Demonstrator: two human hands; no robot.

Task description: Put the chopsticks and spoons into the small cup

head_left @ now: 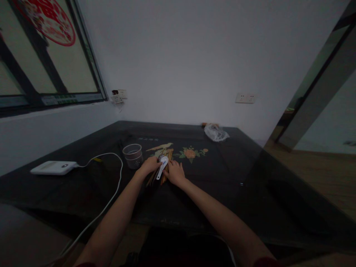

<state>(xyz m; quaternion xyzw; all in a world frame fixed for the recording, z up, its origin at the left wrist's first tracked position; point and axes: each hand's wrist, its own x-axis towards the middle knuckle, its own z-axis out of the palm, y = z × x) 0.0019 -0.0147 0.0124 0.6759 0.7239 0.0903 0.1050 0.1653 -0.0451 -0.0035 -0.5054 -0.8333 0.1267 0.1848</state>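
Observation:
A bundle of wooden chopsticks [167, 157] lies on the dark glass table [239, 178], with a white spoon [162, 165] resting across it. My left hand [150, 164] is closed around the spoon's bowl end and the sticks beside it. My right hand [175, 173] rests on the right side of the bundle with its fingers curled over the sticks. A clear plastic cup [133, 155] stands just left of my left hand.
A white device [53, 167] with a white cable [116, 178] lies at the table's left. A crumpled clear plastic bag [216, 132] sits near the far edge by the wall. Wall sockets [246, 98] are above it. A window is at left, a doorway at right.

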